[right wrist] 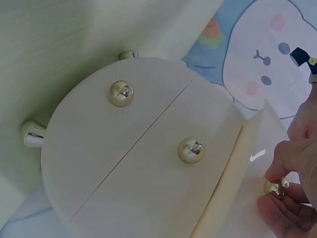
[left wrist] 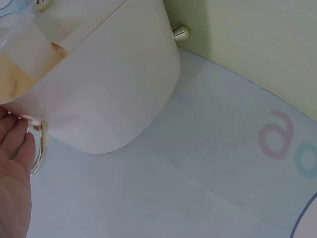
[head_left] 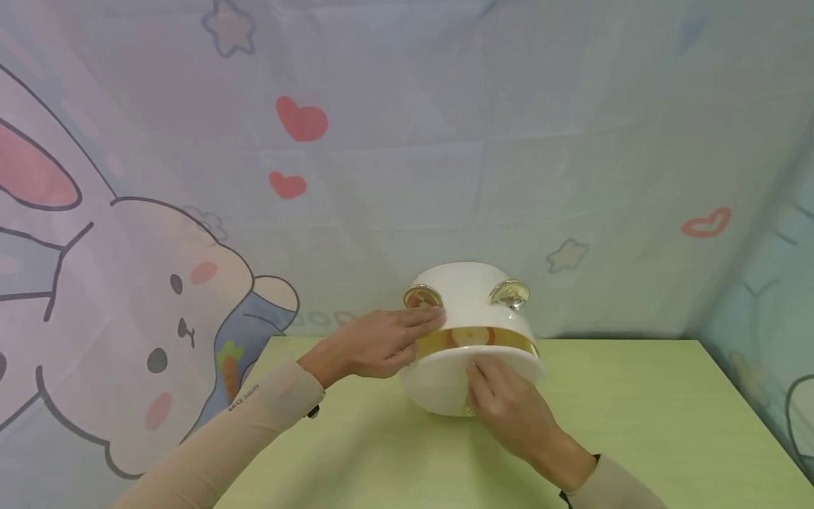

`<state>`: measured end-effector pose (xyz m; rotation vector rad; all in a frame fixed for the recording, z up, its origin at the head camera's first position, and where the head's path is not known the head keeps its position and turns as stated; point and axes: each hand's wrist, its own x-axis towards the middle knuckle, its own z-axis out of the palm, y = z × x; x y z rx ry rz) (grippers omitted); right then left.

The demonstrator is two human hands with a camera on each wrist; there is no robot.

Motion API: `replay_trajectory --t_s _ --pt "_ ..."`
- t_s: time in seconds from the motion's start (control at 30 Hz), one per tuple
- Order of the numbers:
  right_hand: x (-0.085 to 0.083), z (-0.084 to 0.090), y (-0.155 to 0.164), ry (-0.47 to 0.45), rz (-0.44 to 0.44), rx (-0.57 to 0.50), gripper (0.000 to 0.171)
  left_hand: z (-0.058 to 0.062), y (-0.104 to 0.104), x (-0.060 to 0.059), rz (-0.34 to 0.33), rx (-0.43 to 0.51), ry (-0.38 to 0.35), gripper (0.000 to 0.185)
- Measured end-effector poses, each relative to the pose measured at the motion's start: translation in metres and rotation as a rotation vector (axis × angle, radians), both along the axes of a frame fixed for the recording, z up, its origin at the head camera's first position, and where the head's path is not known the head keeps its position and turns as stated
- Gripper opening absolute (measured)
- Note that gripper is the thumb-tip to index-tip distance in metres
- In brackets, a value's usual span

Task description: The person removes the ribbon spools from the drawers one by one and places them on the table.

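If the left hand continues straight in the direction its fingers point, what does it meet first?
The left hand points rightward and already touches the white container at its golden band; nothing lies between them.

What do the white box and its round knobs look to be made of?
Box: probably plastic, possibly painted wood; smooth, matte off-white, with one straight seam across its face. Knobs: metal or metal-plated plastic; shiny pale gold, mirroring the surroundings.

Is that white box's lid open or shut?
Open a little: the white box shows its lid lifted off at one edge, right hand pinching its knob.
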<state>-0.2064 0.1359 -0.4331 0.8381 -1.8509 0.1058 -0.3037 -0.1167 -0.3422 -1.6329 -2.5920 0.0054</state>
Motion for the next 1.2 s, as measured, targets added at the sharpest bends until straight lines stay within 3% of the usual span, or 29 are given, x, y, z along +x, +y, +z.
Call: replay_trajectory --t_s 0.5,1.2 --pt "0.019 -0.001 -0.001 0.058 0.055 -0.007 0.034 -0.01 -0.009 -0.001 -0.08 -0.04 0.041 0.064" --pt "0.045 0.003 0.0 0.132 0.108 -0.005 0.03 -0.009 -0.006 -0.002 -0.059 -0.034 0.016 0.064"
